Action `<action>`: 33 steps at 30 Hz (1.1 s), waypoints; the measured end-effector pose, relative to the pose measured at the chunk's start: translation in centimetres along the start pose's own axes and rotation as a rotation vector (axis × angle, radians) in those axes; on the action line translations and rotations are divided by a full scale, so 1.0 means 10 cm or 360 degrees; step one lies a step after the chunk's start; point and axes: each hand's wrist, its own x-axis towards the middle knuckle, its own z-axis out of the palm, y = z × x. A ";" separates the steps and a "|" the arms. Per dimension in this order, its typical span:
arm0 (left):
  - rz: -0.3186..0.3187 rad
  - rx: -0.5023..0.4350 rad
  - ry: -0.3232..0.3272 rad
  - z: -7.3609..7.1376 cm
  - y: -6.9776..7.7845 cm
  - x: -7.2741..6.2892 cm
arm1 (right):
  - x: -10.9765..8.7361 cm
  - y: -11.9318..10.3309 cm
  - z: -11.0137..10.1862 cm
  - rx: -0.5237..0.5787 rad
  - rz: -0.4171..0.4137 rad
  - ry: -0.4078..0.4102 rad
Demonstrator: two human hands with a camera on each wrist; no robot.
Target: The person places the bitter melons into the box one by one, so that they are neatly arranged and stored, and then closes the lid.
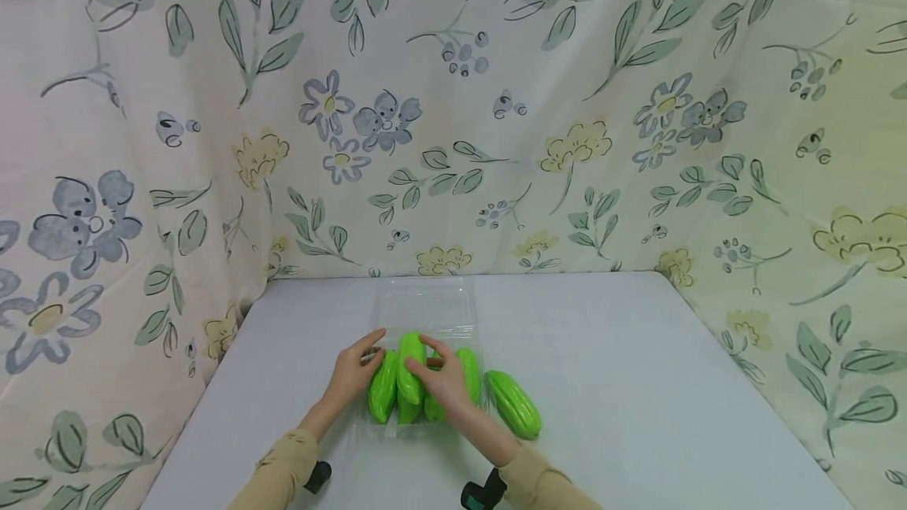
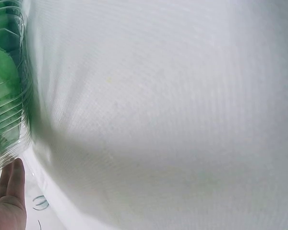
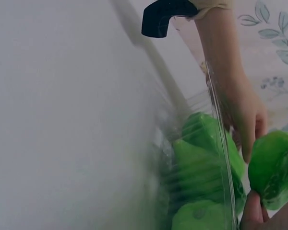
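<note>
My right hand (image 1: 448, 381) pinches a bright green, ridged gourd (image 1: 410, 368) between thumb and fingers. The gourd is raised over a clear plastic hinged box (image 1: 425, 307), whose lid lies folded back, away from me. Several similar green gourds lie in the box, among them one at the left (image 1: 383, 392) and one at the right (image 1: 468, 375). My left hand (image 1: 353, 368) is at the box's left side, by the left gourd, with fairly straight fingers. In the left wrist view, the left fingers (image 2: 15, 181) reach up beside the box wall.
One more green gourd (image 1: 513, 405) lies on the white tabletop (image 1: 609, 368), just right of the box. A floral curtain (image 1: 453, 109) hangs behind the table and along its sides. Dark wrist-worn devices (image 1: 485, 489) sit under both forearms.
</note>
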 end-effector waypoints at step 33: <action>0.0037 -0.0002 0.0017 0.00 -0.03 0.01 | 0.00 0.03 0.23 -0.0359 -0.0204 -0.0018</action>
